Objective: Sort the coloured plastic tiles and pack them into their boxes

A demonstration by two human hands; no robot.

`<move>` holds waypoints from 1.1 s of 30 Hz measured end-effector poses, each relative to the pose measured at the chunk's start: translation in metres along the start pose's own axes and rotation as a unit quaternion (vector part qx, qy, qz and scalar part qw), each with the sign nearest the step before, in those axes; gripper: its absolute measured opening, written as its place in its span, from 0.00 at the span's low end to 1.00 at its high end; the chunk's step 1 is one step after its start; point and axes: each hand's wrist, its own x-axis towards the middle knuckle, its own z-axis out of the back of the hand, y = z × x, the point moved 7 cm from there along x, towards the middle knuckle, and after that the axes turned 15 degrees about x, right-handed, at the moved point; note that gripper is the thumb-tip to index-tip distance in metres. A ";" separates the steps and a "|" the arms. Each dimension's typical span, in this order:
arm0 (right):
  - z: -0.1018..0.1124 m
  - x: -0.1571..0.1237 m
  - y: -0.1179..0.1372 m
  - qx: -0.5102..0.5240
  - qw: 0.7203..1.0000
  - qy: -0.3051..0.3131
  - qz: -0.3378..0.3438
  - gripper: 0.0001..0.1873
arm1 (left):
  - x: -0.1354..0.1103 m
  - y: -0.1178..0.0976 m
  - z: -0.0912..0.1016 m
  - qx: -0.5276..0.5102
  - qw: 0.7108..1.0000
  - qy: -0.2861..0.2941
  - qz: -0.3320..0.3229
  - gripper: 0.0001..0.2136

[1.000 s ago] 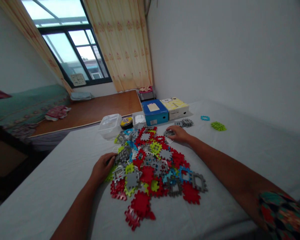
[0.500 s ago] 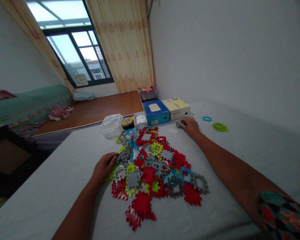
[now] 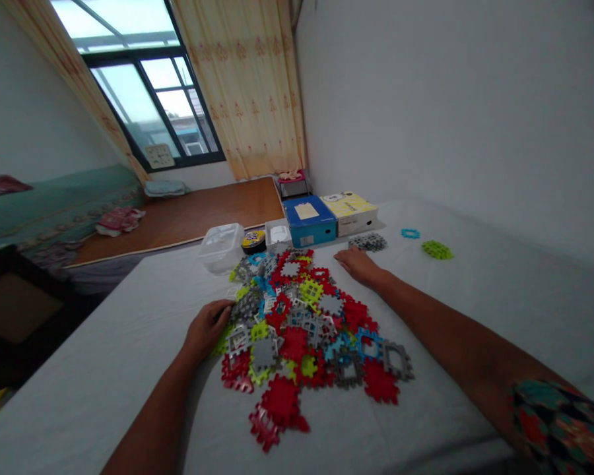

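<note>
A long heap of interlocking plastic tiles (image 3: 294,343), toothed at the edges, in red, grey, lime, blue and white, covers the middle of the sheet. My left hand (image 3: 208,325) rests against the heap's left edge, its fingers loosely bent beside dark grey tiles (image 3: 247,306); part of them is hidden. To the right of the heap's far end, my right hand (image 3: 359,265) lies low on the sheet with its fingertips drawn together. Whatever is under those fingers is hidden. Just beyond it sits a group of grey tiles (image 3: 369,242).
Lime tiles (image 3: 436,250) and a blue frame tile (image 3: 410,233) lie at the far right. Behind the heap stand a clear plastic tub (image 3: 221,245), a round black-and-yellow tin (image 3: 253,243), a small white box (image 3: 278,233), a blue box (image 3: 310,221) and a yellow box (image 3: 349,212).
My right hand has left the grey tiles and come left and nearer, over the spot where a white window-shaped tile lay. That tile is now out of sight. My left hand stays put.
</note>
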 end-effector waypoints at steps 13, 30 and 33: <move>-0.011 0.004 0.012 0.132 0.987 0.016 0.094 0.17 | 0.000 0.001 -0.002 -0.006 1.000 0.005 0.004 0.21; 0.004 0.007 -0.005 0.191 0.980 -0.058 0.017 0.10 | 0.001 0.005 -0.004 0.009 1.000 -0.005 0.001 0.22; 0.033 0.007 -0.024 0.144 0.977 -0.154 -0.020 0.11 | 0.001 0.006 -0.005 0.010 1.000 -0.002 0.000 0.22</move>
